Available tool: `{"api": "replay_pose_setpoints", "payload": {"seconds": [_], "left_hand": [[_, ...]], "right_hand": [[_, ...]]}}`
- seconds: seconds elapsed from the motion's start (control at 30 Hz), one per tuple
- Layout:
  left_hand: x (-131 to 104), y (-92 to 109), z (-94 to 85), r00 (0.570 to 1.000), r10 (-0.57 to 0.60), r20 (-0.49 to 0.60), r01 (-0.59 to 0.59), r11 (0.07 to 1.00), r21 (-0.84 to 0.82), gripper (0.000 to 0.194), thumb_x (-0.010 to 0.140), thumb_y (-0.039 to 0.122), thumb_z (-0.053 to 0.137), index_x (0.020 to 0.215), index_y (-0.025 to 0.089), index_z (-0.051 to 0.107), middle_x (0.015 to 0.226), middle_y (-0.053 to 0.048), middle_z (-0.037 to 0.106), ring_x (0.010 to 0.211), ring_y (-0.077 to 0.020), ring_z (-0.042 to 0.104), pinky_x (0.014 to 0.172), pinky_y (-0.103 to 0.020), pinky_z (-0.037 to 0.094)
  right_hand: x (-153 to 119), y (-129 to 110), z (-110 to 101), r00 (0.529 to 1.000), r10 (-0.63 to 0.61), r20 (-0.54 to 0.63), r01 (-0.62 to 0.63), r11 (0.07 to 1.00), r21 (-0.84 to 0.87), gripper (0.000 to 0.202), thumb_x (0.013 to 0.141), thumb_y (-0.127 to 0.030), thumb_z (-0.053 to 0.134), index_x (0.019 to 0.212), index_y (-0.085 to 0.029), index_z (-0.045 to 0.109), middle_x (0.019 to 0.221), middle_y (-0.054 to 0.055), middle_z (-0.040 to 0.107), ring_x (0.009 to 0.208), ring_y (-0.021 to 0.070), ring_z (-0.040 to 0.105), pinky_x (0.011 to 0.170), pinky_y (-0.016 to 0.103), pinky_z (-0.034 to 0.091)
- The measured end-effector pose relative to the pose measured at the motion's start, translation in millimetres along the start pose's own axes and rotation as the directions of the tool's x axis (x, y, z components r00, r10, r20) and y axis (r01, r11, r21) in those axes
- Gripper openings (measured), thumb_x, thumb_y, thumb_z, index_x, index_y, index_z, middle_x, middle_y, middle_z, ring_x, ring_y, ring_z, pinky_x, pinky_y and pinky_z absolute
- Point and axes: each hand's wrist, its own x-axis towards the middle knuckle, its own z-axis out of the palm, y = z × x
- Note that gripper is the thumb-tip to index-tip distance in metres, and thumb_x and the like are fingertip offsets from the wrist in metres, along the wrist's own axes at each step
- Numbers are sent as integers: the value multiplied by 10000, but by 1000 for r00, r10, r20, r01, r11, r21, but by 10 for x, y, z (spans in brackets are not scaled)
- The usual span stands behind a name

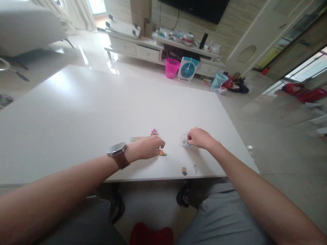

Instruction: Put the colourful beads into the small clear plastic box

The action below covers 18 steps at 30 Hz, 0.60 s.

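My left hand (150,147), wearing a round watch (117,149) on a brown strap, rests low over the white table. Its fingers curl down, with thumb and forefinger at a small cluster of colourful bead-like pieces (163,153); whatever sits between them is too small to make out. Just beyond lies another cluster of pink, orange and blue pieces (154,132). A flat strip with coloured patterns (136,139) is partly hidden behind this hand. On the right, my right hand (200,137) has its fingers pinched together at a clear plastic container (183,139), their tips hidden.
Near the table's front edge lie a yellow-and-blue cartoon figure piece (184,170) and a small pale pointed piece (195,169). The white table (102,105) spreads far ahead. Beyond it stand a pink basket (171,68), a blue-and-white fan (188,69) and a cabinet (127,47).
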Motion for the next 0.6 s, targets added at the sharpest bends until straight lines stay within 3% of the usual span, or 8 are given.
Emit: {"api": "replay_pose_setpoints", "payload": {"seconds": [0.4, 0.6], "left_hand": [[-3, -4, -16, 1000, -13, 2, 13, 1000, -9, 221, 832, 220, 546, 979, 202, 710, 924, -85, 708, 863, -204, 656, 774, -300, 500], [-10, 0, -11, 1000, -20, 12, 20, 1000, -6, 190, 841, 242, 561, 954, 217, 710, 928, -77, 707, 869, -207, 659, 778, -301, 498]], "right_hand": [[12, 32, 32, 1000, -13, -11, 14, 999, 38, 176, 752, -202, 598, 806, -192, 765, 835, 80, 739, 733, 176, 654, 623, 243, 405], [23, 12, 56, 1000, -23, -10, 23, 999, 44, 204, 741, -134, 576, 801, -171, 767, 834, 99, 738, 738, 174, 656, 642, 236, 404]]}}
